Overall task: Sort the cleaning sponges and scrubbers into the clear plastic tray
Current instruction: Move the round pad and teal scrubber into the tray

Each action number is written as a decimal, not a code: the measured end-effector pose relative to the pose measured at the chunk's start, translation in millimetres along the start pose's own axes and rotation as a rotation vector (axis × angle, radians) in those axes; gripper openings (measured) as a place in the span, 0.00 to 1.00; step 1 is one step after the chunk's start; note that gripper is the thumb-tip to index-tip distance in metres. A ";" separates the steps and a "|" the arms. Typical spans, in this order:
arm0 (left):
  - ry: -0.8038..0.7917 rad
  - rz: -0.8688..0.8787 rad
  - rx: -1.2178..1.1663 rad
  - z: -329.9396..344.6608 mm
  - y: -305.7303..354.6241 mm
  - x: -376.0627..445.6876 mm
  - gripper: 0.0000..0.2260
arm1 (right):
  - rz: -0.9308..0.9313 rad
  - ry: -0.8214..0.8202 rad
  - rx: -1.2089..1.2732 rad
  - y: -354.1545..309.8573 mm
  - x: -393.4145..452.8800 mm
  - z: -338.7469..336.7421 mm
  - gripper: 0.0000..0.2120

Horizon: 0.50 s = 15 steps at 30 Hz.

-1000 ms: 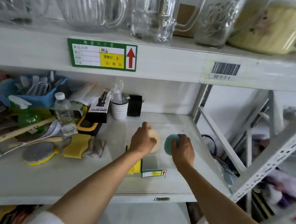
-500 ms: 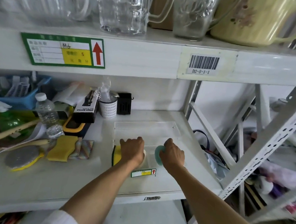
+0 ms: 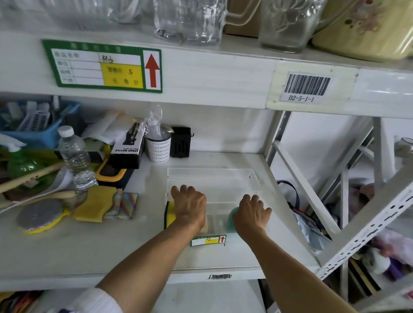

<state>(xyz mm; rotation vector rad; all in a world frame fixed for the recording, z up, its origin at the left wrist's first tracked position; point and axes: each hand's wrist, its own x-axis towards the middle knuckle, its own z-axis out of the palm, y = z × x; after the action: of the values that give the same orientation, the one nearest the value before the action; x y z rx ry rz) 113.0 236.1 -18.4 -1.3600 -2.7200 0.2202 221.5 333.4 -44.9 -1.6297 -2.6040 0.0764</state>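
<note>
A clear plastic tray (image 3: 223,177) lies on the white shelf, with a small green label on its near wall. Inside it, at the near left, stands a yellow and green sponge (image 3: 170,215). My left hand (image 3: 188,205) reaches into the tray's near end, fingers curled over a beige round sponge (image 3: 204,228), which is mostly hidden. My right hand (image 3: 253,213) grips a teal round scrubber (image 3: 231,219) at the tray's near right. Left of the tray lie a yellow sponge (image 3: 96,203), a striped scrubbing pad (image 3: 124,205) and a grey round scrubber (image 3: 40,215) with a yellow base.
Clutter fills the shelf's left side: a water bottle (image 3: 73,152), wooden handles (image 3: 14,182), a blue basket (image 3: 32,128), a black spray-bottle box (image 3: 127,148) and a white cup (image 3: 157,147). Glass jugs stand on the shelf above. A slanted shelf brace (image 3: 299,189) rises to the right.
Both hands have come down and nearer, from the tray's middle to its near end, each still holding its round piece. The view has moved closer to the shelf.
</note>
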 end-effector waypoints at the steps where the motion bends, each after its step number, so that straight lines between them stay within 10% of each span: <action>1: 0.006 -0.012 -0.036 0.6 -0.8 -0.2 0.09 | 0.004 0.013 -0.012 -0.5 -0.2 -0.6 0.17; 15: 0.383 -0.156 -0.742 11.1 -63.3 -12.6 0.06 | -0.292 0.325 0.413 -99.7 -15.2 -51.7 0.08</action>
<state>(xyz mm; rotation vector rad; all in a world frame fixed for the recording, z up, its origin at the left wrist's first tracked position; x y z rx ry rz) 69.1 187.5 -18.8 -1.1200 -2.6242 -1.0369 143.2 276.4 13.9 -1.0232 -2.3453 0.2849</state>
